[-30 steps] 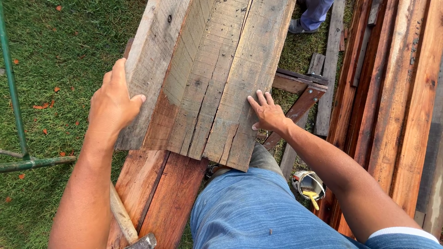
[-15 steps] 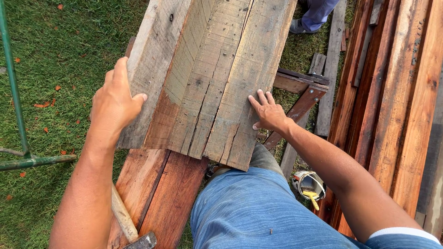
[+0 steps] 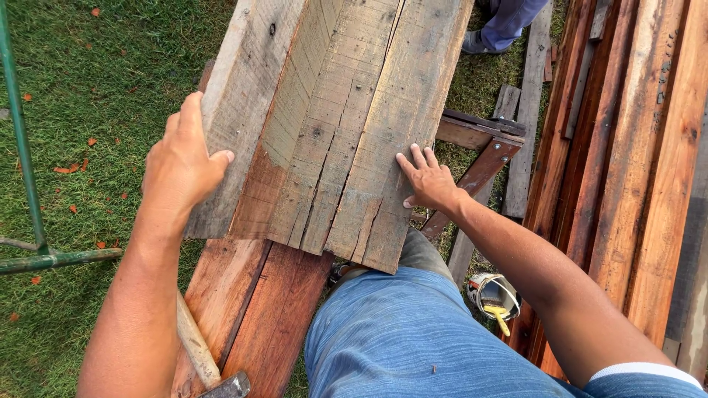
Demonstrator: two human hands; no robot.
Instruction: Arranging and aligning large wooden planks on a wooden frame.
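- Grass [image 3: 110, 66] lies beneath; reddish planks [image 3: 251, 309] carry the weathered board panel [image 3: 332, 125].
- Left hand [image 3: 181, 166] is clamped on the panel's left edge.
- Right hand [image 3: 428, 180] is pressed flat, released, on its right side.
- The panel's long axis runs away from both grips.

Left hand [image 3: 181, 166] grips the weathered plank stack [image 3: 332, 125]; right hand [image 3: 426, 181] lies flat on it.

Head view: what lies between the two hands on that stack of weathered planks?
In the head view, only cracked grey plank faces lie between the left hand and the right hand; no tool rests there.
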